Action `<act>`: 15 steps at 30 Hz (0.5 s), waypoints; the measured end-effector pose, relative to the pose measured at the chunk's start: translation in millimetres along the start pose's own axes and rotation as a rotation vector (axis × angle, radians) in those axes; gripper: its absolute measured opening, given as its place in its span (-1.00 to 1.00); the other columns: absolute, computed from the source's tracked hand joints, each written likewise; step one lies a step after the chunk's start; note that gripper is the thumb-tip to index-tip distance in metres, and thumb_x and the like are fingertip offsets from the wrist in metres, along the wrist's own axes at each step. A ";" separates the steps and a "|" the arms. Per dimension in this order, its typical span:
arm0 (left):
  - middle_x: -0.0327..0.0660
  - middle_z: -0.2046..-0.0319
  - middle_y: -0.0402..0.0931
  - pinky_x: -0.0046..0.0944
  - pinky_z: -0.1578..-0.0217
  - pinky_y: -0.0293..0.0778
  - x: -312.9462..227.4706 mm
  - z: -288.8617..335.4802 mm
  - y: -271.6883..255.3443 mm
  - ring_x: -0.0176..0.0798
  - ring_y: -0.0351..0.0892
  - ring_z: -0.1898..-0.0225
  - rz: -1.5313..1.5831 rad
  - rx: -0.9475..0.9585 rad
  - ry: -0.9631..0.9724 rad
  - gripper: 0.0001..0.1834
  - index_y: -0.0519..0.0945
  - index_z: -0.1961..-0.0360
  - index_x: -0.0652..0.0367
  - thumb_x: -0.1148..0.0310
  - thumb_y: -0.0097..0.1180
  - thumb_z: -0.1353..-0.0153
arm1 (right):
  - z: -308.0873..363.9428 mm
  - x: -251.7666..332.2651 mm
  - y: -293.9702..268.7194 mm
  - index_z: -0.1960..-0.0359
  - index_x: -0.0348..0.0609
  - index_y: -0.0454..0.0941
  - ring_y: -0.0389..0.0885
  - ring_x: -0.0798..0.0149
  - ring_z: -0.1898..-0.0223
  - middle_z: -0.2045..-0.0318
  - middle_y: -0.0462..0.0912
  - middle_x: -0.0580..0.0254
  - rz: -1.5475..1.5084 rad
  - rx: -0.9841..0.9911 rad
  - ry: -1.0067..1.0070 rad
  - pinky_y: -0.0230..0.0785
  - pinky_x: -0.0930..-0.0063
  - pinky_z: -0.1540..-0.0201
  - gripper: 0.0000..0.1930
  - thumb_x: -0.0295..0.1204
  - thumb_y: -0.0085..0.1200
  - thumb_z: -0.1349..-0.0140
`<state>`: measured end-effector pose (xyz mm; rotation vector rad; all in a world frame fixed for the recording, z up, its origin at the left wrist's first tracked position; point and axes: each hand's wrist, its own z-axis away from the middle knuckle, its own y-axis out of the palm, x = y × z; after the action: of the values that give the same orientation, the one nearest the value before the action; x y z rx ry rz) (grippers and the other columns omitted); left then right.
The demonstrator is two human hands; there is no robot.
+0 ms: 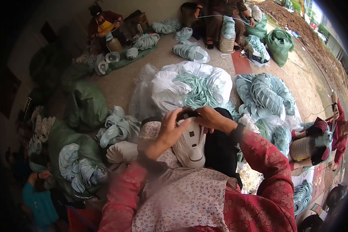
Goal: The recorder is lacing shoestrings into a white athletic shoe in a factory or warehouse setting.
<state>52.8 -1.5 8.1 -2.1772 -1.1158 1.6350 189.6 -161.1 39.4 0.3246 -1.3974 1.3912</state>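
One white shoe sits on your lap, toe toward you, beside your black trouser leg. Your left hand curves around its opening; whether those fingers grip is unclear. Your right hand has its fingers closed on the opening's right edge. The step seems to be working that edge; continuing likely calls for steadying the shoe.
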 end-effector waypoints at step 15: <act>0.08 -0.04 0.30 -0.13 -0.13 0.28 18.8 4.3 -0.6 0.09 0.35 -0.10 -0.033 0.231 0.052 -0.59 0.28 -0.17 0.24 0.36 -0.02 -0.35 | 13.1 -18.2 20.0 -0.01 -0.36 0.35 0.66 0.13 0.60 0.54 0.61 -0.01 -0.331 -0.007 0.040 0.53 0.33 0.64 -0.64 -0.34 -0.07 -0.28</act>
<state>50.6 10.3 -7.1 -2.0315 -0.8955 1.5958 174.4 -175.1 17.6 0.4967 -1.2501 1.1140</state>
